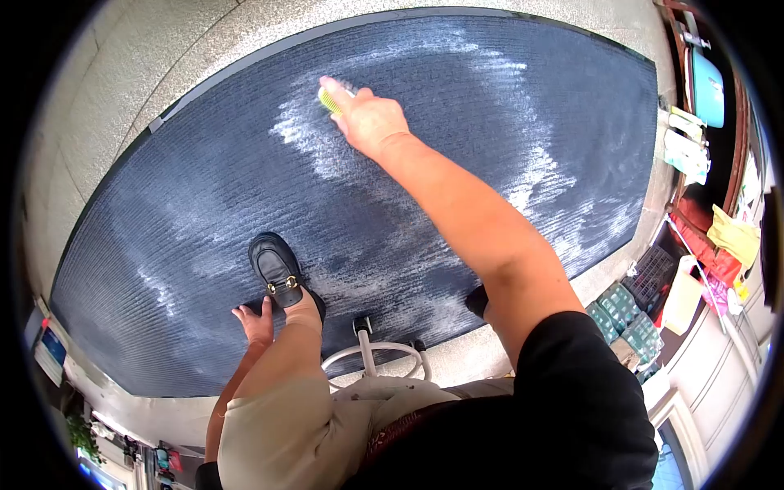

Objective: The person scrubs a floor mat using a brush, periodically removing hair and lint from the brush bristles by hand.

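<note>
A large dark, ribbed floor mat (588, 98) fills most of the head view, streaked with white foam (306, 135) in a wide arc. Toward its far edge, my right hand (371, 121) is closed around a scrub brush (330, 101) with yellow-green bristles, held against the mat. My fingers partly hide the brush. Down at the left, my left hand (256, 323) lies on the mat with its fingers spread, beside my black loafer (274, 265). The other shoe (477, 302) is mostly hidden behind my right arm.
A wheeled stool base (367, 357) stands beneath me at the mat's near edge. On the right are a blue container (707, 88), a dark crate (650, 276), green packages (641, 335) and a yellow cloth (735, 234). Pale stone floor (122, 77) borders the mat.
</note>
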Demonstrator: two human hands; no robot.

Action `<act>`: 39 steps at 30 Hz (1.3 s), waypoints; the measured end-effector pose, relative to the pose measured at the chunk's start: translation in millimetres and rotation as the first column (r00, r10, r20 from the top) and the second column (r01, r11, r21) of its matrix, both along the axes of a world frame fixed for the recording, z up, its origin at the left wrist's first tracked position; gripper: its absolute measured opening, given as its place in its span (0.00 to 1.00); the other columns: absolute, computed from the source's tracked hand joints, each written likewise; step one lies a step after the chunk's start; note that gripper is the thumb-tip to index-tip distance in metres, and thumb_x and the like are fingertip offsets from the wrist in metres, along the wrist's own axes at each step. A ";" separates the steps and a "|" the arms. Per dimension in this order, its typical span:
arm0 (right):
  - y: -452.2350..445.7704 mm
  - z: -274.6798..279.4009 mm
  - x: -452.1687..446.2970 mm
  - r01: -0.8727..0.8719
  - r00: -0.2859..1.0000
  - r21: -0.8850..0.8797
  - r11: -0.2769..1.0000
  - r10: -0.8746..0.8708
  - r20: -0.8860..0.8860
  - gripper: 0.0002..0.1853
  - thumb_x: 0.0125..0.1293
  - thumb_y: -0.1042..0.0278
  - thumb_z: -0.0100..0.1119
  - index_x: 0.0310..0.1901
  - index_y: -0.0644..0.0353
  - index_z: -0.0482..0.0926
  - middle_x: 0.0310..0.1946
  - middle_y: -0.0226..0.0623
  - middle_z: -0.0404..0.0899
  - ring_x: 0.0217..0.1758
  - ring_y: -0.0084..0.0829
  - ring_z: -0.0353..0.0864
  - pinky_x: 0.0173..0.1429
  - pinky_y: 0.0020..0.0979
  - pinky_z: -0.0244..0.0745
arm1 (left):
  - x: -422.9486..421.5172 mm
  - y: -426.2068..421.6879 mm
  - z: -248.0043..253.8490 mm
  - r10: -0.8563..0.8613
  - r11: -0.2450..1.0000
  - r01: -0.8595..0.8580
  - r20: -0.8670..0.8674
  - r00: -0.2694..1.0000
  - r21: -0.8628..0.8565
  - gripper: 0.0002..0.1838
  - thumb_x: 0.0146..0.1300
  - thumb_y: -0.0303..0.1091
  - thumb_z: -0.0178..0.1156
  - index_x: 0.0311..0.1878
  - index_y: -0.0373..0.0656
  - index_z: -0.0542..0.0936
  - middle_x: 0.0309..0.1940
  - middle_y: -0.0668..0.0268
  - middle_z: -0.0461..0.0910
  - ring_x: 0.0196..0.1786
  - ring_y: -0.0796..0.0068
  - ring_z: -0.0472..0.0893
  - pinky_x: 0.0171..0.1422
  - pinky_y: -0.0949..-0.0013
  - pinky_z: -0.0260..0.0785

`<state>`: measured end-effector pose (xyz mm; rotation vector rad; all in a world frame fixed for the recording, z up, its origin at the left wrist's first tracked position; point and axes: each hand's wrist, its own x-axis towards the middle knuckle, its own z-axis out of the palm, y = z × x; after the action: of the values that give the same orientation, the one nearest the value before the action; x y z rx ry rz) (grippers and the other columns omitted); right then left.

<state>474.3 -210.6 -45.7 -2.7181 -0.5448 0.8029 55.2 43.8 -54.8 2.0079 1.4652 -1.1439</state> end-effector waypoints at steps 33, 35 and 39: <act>186.8 -1.7 3.3 0.182 0.973 0.194 0.964 -0.148 -0.176 0.39 0.67 0.56 0.55 0.75 0.51 0.47 0.44 0.50 0.78 0.46 0.44 0.82 0.51 0.41 0.76 | 23.7 -10.2 3.7 0.016 1.000 -0.016 -0.054 0.998 0.006 0.60 0.58 0.67 0.56 0.69 0.15 0.46 0.72 0.28 0.34 0.77 0.37 0.39 0.80 0.55 0.36; 160.5 -7.3 18.4 0.133 0.989 0.151 0.980 -0.121 -0.084 0.34 0.67 0.56 0.54 0.72 0.46 0.52 0.43 0.49 0.79 0.44 0.45 0.82 0.49 0.41 0.77 | 18.1 -13.5 3.1 0.010 1.000 -0.008 -0.057 0.998 0.026 0.59 0.59 0.66 0.56 0.69 0.15 0.46 0.72 0.29 0.33 0.77 0.37 0.38 0.80 0.54 0.35; 73.8 -8.6 67.6 0.188 0.975 -0.023 0.982 -0.184 0.122 0.30 0.69 0.54 0.51 0.69 0.46 0.53 0.41 0.53 0.81 0.45 0.49 0.83 0.50 0.47 0.76 | 10.4 -21.9 4.5 0.014 0.998 -0.014 0.011 1.000 0.056 0.59 0.59 0.65 0.57 0.69 0.16 0.45 0.72 0.30 0.32 0.77 0.36 0.37 0.80 0.51 0.34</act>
<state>541.9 -136.7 -54.4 -2.8097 -0.2965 0.6105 65.6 22.0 -50.3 2.0344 1.5196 -1.0962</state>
